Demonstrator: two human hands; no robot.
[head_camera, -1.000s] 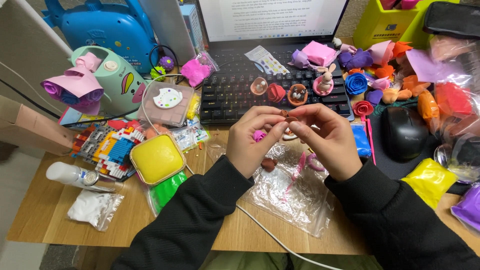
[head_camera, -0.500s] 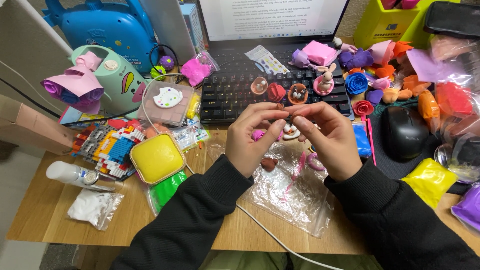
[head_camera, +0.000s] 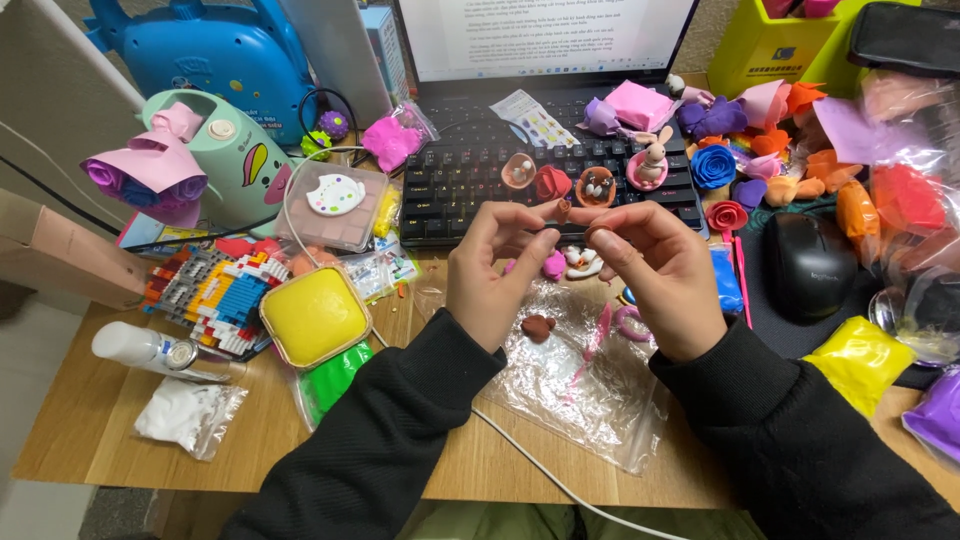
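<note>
The fingers (head_camera: 548, 214) of the left hand (head_camera: 495, 275) pinch a small brown bit of clay (head_camera: 563, 209) at its tip, and the right hand (head_camera: 655, 275) has its thumb and forefinger curled shut just beside that bit, though whether they touch it I cannot tell. The clay bit hangs in the air just in front of the black keyboard (head_camera: 470, 185), below the little clay figures standing on the keys: a red rose (head_camera: 551, 183), a brown nest (head_camera: 596, 186) and a pink dish with a rabbit (head_camera: 650, 163). Nearer to the person than the keyboard, under both hands, a clear plastic sheet (head_camera: 570, 385) lies on the worktop (head_camera: 120, 440) with another brown lump (head_camera: 538, 327) and a pink stick (head_camera: 596, 335) on it. Left of the keyboard sit a yellow square box (head_camera: 315, 315) and a block model (head_camera: 215, 290); right of it lie a black mouse (head_camera: 810, 265) and a yellow clay bag (head_camera: 860, 360).
</note>
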